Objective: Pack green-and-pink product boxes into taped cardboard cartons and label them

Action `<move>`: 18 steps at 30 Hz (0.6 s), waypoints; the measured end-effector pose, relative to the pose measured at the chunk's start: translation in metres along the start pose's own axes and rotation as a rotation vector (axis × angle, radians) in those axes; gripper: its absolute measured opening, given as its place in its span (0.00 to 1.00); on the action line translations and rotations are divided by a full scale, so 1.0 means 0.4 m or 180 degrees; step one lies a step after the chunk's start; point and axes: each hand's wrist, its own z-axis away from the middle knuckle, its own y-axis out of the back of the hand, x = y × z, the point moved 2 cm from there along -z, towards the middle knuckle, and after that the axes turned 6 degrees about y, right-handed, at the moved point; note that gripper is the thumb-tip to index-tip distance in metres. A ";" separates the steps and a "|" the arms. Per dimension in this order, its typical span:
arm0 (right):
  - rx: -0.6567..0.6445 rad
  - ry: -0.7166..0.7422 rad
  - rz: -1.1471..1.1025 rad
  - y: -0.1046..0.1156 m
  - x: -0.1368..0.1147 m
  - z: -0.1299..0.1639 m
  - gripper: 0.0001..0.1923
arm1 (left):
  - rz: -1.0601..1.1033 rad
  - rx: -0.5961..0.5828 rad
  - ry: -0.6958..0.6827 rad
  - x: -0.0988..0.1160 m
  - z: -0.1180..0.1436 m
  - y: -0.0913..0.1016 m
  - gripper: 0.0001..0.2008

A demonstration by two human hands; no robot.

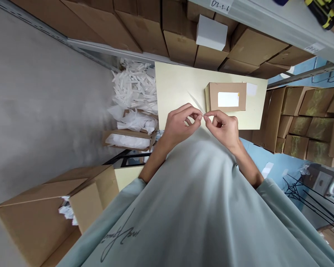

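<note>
My left hand (182,121) and my right hand (224,128) meet fingertip to fingertip above the front edge of a cream tabletop (176,83). Each pinches with thumb and forefinger. Between them is a thin, see-through piece like plastic film (195,102), which slants up and left from the fingertips; its full shape and kind cannot be made out. Just beyond my right hand lies a brown cardboard box (214,104) with a white label (228,99) on its top. A white slip of paper (251,89) sits to the right of that box.
Shelving with brown cartons (180,44) and a small white box (212,32) runs behind the table. White wrapped items (135,85) are heaped at its left. Stacked cartons (303,111) stand right. An opened large carton (52,207) is at lower left.
</note>
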 end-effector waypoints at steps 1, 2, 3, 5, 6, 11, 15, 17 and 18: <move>-0.0018 -0.0020 -0.0002 -0.001 0.003 -0.004 0.15 | -0.0006 -0.0014 0.0005 -0.002 -0.001 0.000 0.02; -0.0034 -0.0052 -0.0021 -0.002 0.007 -0.007 0.13 | -0.0014 -0.0031 0.0015 -0.005 -0.002 0.001 0.02; -0.0041 -0.0097 -0.0058 -0.003 0.013 -0.010 0.11 | -0.0025 -0.0044 0.0030 -0.010 -0.004 0.001 0.01; -0.0014 -0.0218 -0.0188 -0.003 0.027 -0.016 0.08 | -0.0062 -0.0046 0.0074 -0.031 -0.013 0.005 0.01; 0.0024 -0.0290 -0.0271 -0.002 0.036 -0.020 0.06 | -0.0096 -0.0022 0.0106 -0.049 -0.020 0.009 0.02; 0.0432 -0.0652 -0.0659 0.024 0.101 -0.031 0.01 | -0.0526 0.0284 0.0313 -0.206 -0.083 0.063 0.05; 0.0653 -0.0977 -0.0909 0.064 0.152 -0.019 0.01 | -0.1058 0.0455 0.0654 -0.324 -0.140 0.173 0.08; 0.0798 -0.1112 -0.0980 0.090 0.169 -0.004 0.03 | -0.1289 0.0663 0.0956 -0.342 -0.166 0.249 0.07; 0.0905 -0.1167 -0.1004 0.105 0.175 0.005 0.04 | -0.1355 0.0763 0.1093 -0.340 -0.179 0.285 0.05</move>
